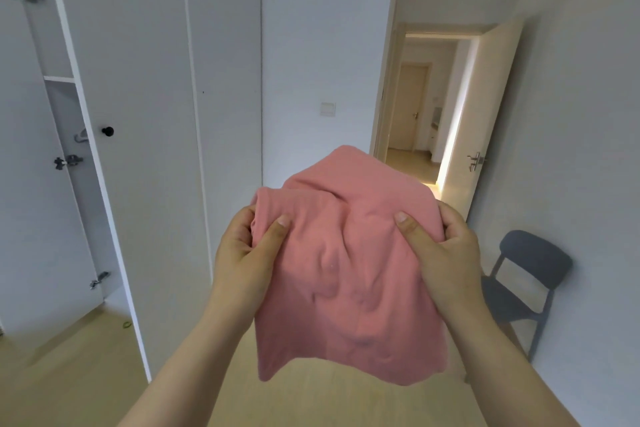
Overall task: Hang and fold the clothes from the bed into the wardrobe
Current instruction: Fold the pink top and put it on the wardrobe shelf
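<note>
Dark grey chair (pixel 530 274) against the right wall, cream door (pixel 485 107) standing open with a metal handle (pixel 475 160), lit hallway (pixel 414 114) beyond it, white wall switch (pixel 327 108), pale wooden floor (pixel 86 374), small green loop (pixel 127 324) lying on it.

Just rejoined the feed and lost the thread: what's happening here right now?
A person holds a bunched pink garment up in front of them. The left hand grips its left edge and the right hand its right edge, thumbs on the front. The white wardrobe is at the left with one door open; the garment is not in it yet.
</note>
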The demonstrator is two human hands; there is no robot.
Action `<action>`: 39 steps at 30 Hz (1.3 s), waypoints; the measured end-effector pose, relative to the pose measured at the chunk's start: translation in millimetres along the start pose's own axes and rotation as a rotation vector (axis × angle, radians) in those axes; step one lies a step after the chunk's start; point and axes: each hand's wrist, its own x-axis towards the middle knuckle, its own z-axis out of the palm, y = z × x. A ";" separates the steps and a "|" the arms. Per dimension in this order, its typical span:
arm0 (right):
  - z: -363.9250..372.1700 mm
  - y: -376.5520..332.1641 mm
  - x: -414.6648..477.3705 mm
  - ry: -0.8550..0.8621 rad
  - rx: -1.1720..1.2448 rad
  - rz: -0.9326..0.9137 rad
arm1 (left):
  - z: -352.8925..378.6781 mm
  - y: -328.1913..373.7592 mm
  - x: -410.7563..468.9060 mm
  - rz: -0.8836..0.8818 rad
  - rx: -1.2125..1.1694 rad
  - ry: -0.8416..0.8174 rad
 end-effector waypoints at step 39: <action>471.7 59.4 98.3 -0.825 0.597 -0.061 | -230.5 -59.5 154.6 0.147 0.407 0.944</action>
